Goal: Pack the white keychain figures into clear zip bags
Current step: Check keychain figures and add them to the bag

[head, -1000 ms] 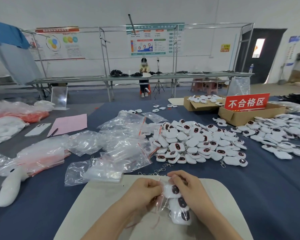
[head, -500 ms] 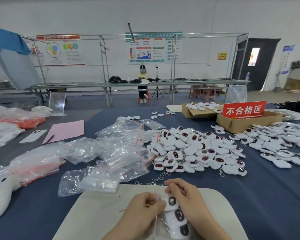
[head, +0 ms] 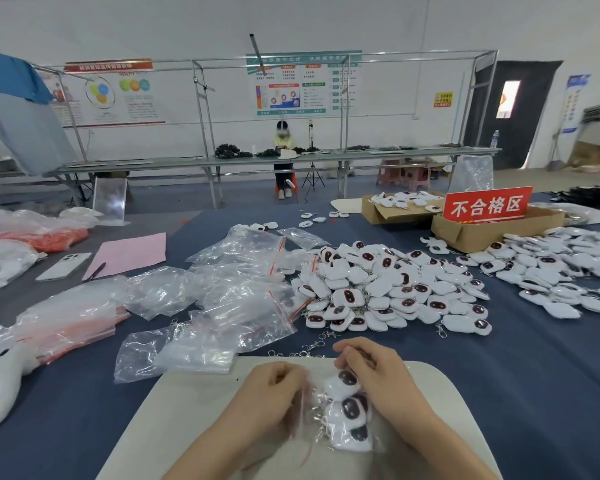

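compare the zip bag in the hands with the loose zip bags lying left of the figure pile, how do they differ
The held bag has white figures inside; the loose bags look empty. The held bag is gripped by the left hand and right hand over the pale board; the loose bags lie untouched on the blue cloth. Both are clear plastic with a red zip strip.

Left hand and right hand both hold pinching grips.
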